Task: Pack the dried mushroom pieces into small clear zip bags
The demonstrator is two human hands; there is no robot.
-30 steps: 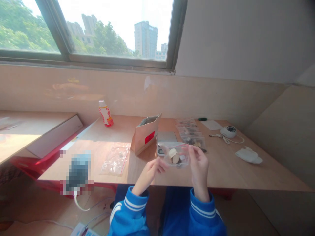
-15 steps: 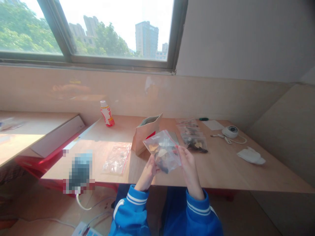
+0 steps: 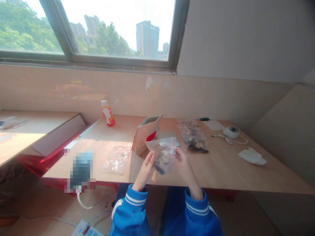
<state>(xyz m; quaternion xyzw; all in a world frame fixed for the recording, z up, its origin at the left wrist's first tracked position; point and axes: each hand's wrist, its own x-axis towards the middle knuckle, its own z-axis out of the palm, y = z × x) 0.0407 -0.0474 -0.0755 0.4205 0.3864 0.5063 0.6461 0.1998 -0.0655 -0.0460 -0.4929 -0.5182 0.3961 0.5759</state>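
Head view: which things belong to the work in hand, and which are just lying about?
Likely in use:
held bag of pale and dark pieces
row of filled bags
paper pouch
flat device beside the pouch
clear plastic bagging

Apparently lying about:
drink bottle
white dome device
green tool
white cloth or tissue
sheet of paper

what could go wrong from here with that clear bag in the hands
The clear bag is held between the left hand and right hand near the front edge of the table; if a grip slips, its pale and dark pieces could spill, should it be unsealed, which I can't tell. The open-topped paper pouch stands just beyond the left hand, so a knock might tip it.
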